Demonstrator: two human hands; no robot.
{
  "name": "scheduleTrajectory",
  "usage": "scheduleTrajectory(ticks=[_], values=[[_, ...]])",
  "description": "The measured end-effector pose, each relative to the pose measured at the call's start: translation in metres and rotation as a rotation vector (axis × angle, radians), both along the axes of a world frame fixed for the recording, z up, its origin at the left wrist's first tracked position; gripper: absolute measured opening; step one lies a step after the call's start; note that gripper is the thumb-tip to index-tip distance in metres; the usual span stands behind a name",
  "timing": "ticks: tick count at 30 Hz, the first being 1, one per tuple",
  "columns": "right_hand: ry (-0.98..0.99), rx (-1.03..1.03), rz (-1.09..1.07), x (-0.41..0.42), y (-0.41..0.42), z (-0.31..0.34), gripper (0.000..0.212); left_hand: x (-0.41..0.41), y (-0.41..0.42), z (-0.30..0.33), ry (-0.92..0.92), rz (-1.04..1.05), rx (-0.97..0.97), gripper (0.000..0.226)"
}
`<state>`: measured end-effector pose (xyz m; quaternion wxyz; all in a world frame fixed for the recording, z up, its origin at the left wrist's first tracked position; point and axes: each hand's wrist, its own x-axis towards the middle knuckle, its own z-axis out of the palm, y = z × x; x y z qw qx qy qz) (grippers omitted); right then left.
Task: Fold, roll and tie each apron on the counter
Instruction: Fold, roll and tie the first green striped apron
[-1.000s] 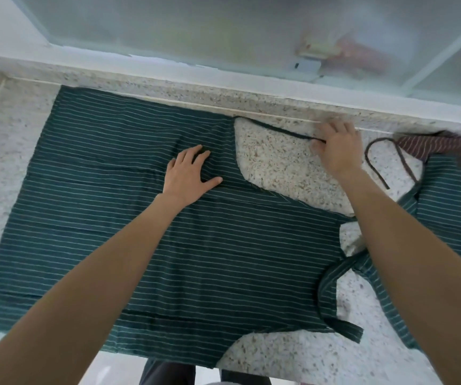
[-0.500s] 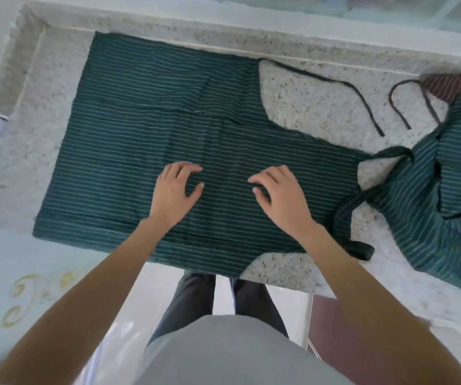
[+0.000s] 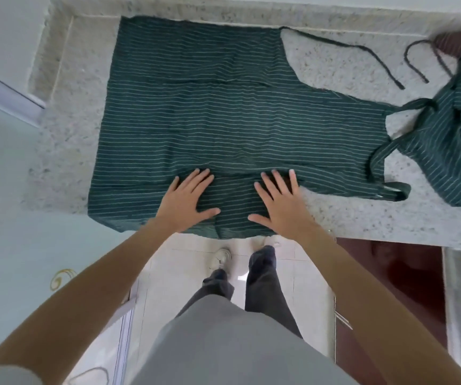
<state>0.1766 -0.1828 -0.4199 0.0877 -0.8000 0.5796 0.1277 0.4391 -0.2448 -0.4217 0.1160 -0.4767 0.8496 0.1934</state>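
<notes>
Both hands have slid nearer the green apron's (image 3: 223, 120) near edge; left hand (image 3: 187, 202) and right hand (image 3: 282, 204) press flat, fingers spread, folding not yet begun.

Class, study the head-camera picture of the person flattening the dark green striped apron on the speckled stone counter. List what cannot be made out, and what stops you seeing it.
1. Second green striped apron: head view, cut off by the right edge.
2. Reddish-brown cloth: top right corner, blurred and partly out of frame.
3. Near hem of the spread dark green striped apron: partly covered by the left hand and right hand.
</notes>
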Motion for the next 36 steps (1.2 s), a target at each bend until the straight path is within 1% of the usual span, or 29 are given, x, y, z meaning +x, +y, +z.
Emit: scheduleTrajectory(ticks=[2, 3, 5, 6, 7, 8, 9, 10, 12, 13, 15, 18, 19, 20, 22, 23, 24, 25, 26, 28, 29, 30, 32, 36], values=[[0.067, -0.028, -0.052, 0.013, -0.004, 0.006, 0.087, 0.003, -0.016, -0.002, 0.009, -0.033, 0.003, 0.088], [0.059, -0.056, -0.069, 0.017, -0.003, 0.009, 0.083, 0.002, -0.021, -0.003, 0.014, -0.04, 0.006, 0.087], [-0.038, -0.215, -0.087, 0.033, 0.007, 0.012, 0.068, 0.002, -0.027, -0.004, 0.03, -0.058, -0.007, 0.084], [-0.093, -0.292, -0.068, 0.044, 0.016, 0.011, 0.059, 0.003, -0.03, -0.005, 0.042, -0.063, -0.022, 0.082], [-0.13, -0.326, -0.025, 0.055, 0.025, 0.01, 0.052, 0.003, -0.032, -0.006, 0.054, -0.062, -0.038, 0.08], [-0.144, -0.317, 0.018, 0.066, 0.036, 0.006, 0.05, 0.002, -0.032, -0.007, 0.072, -0.058, -0.054, 0.078], [-0.133, -0.272, 0.039, 0.075, 0.046, 0.001, 0.053, 0.002, -0.032, -0.007, 0.097, -0.044, -0.067, 0.076], [-0.107, -0.217, 0.019, 0.085, 0.055, -0.004, 0.059, 0.001, -0.031, -0.008, 0.132, -0.027, -0.076, 0.072], [-0.05, -0.147, -0.104, 0.097, 0.062, -0.011, 0.066, 0.0, -0.026, -0.008, 0.196, -0.003, -0.12, 0.064], [-0.03, -0.141, -0.157, 0.1, 0.06, -0.012, 0.063, 0.001, -0.023, -0.007, 0.226, 0.005, -0.153, 0.06], [-0.018, -0.176, -0.193, 0.105, 0.049, -0.012, 0.049, 0.004, -0.016, -0.004, 0.296, -0.001, -0.246, 0.047], [-0.117, -0.225, -0.138, 0.105, 0.039, -0.012, 0.033, 0.017, 0.001, -0.003, 0.458, -0.109, -0.394, 0.016], [-0.173, -0.23, -0.115, 0.102, 0.038, -0.012, 0.029, 0.02, 0.01, -0.005, 0.496, -0.141, -0.411, 0.016], [-0.234, -0.243, -0.095, 0.097, 0.038, -0.013, 0.024, 0.024, 0.021, -0.006, 0.496, -0.156, -0.396, 0.029], [-0.326, -0.239, -0.09, 0.091, 0.038, -0.006, 0.012, 0.028, 0.045, -0.009, 0.41, -0.145, -0.296, 0.056], [-0.354, -0.234, -0.102, 0.091, 0.037, -0.001, 0.018, 0.029, 0.055, -0.01, 0.348, -0.134, -0.252, 0.066], [-0.372, -0.241, -0.113, 0.093, 0.036, 0.003, 0.024, 0.028, 0.061, -0.011, 0.283, -0.112, -0.216, 0.07], [-0.374, -0.265, -0.118, 0.096, 0.037, 0.01, 0.025, 0.026, 0.068, -0.01, 0.242, -0.078, -0.193, 0.067], [-0.371, -0.3, -0.114, 0.1, 0.038, 0.015, 0.023, 0.023, 0.071, -0.009, 0.228, -0.032, -0.191, 0.058], [-0.347, -0.38, -0.11, 0.105, 0.044, 0.02, 0.015, 0.02, 0.071, -0.005, 0.252, 0.078, -0.202, 0.028], [-0.323, -0.419, -0.115, 0.103, 0.049, 0.023, 0.01, 0.022, 0.071, 0.0, 0.265, 0.124, -0.207, 0.022], [-0.296, -0.45, -0.133, 0.1, 0.054, 0.026, 0.01, 0.027, 0.072, 0.004, 0.278, 0.154, -0.208, 0.024], [-0.261, -0.508, -0.208, 0.086, 0.064, 0.028, 0.02, 0.045, 0.07, 0.011, 0.287, 0.178, -0.194, 0.035], [-0.282, -0.612, -0.388, 0.062, 0.098, 0.033, 0.025, 0.089, 0.082, 0.03, 0.343, 0.147, -0.104, 0.052]])
